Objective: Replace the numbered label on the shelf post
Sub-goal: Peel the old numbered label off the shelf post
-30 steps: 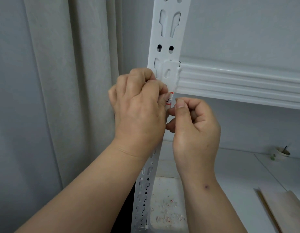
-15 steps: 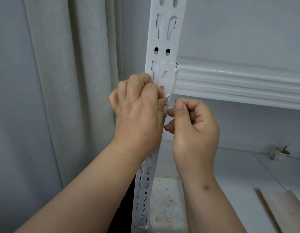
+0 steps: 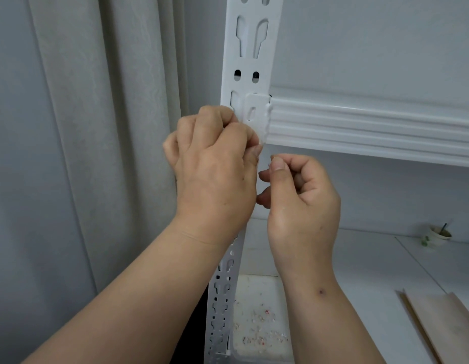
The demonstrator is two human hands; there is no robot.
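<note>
A pale curtain [image 3: 102,153] hangs in folds down the left side, with a grey wall behind the shelving on the right. The white metal shelf post [image 3: 254,56] runs from the top of the view down to the bottom, pierced by keyhole slots and two small oval holes. A white ribbed shelf beam [image 3: 372,130] hooks into the post and runs off to the right. Below it lies a white tabletop [image 3: 372,261].

The left hand [image 3: 215,169] is raised against the front of the post just under the beam joint, knuckles toward the camera, fingers curled tight. Its fingertips press together at the edge of the post, and a thin whitish sliver shows between them. Whether that sliver is the label cannot be told, as it is small and blurred. The right hand [image 3: 301,200] sits just beside the left, a little lower and apart from it, with fingers folded into the palm and the thumb laid on the forefinger in a pinch. Something very small may be caught there, but the view does not show it plainly. No number or red print is visible on the post, since the left hand covers that stretch.

A wooden board [image 3: 443,327] rests at the lower right of the tabletop. A clear tray [image 3: 257,319] beside the foot of the post holds scattered white and red paper scraps [image 3: 257,334]. A small cup [image 3: 439,233] stands far back near the wall.
</note>
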